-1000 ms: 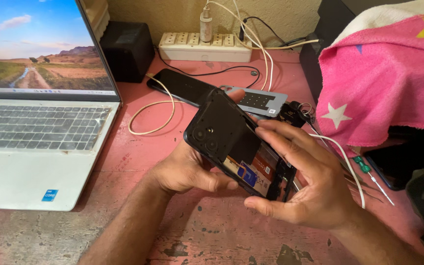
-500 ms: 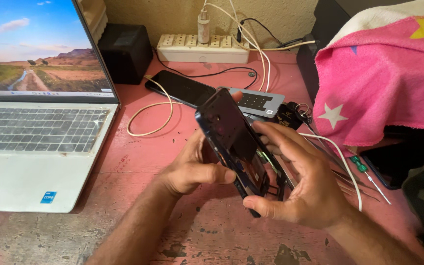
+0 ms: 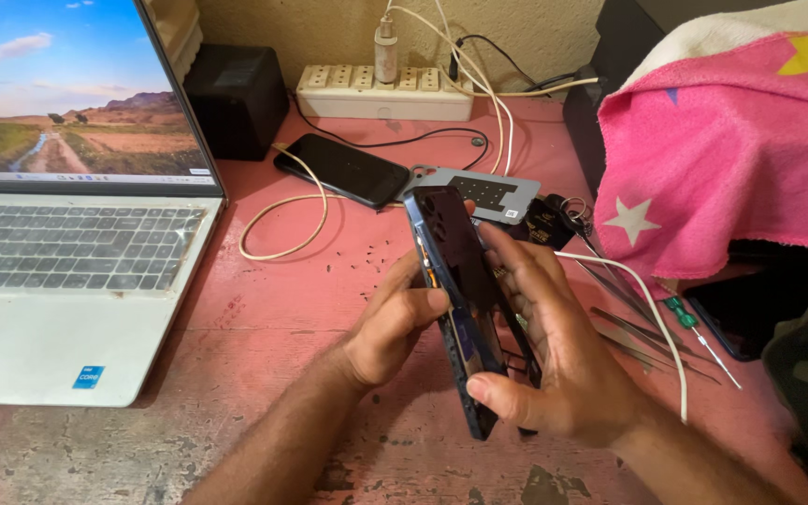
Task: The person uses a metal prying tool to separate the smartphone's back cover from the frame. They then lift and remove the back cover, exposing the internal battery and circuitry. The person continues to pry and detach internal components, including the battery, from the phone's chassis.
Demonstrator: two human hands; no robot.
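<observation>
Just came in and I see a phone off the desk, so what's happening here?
A person holds a dark phone on edge above the pink desk, the left hand gripping its left side and the right hand cupping its right side and lower end. Its back looks partly lifted, with inner parts showing along the edge. Another phone lies flat near the power strip, an open laptop stands at left, and a green screwdriver lies at right.

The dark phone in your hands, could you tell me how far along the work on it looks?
Done: tiny screws lie loose on the pink table, and a grey plate sits set aside. In hand: the left hand and right hand grip the dark phone on edge, its back parting from the body at the seam. Left: the back is not yet fully off.
</observation>
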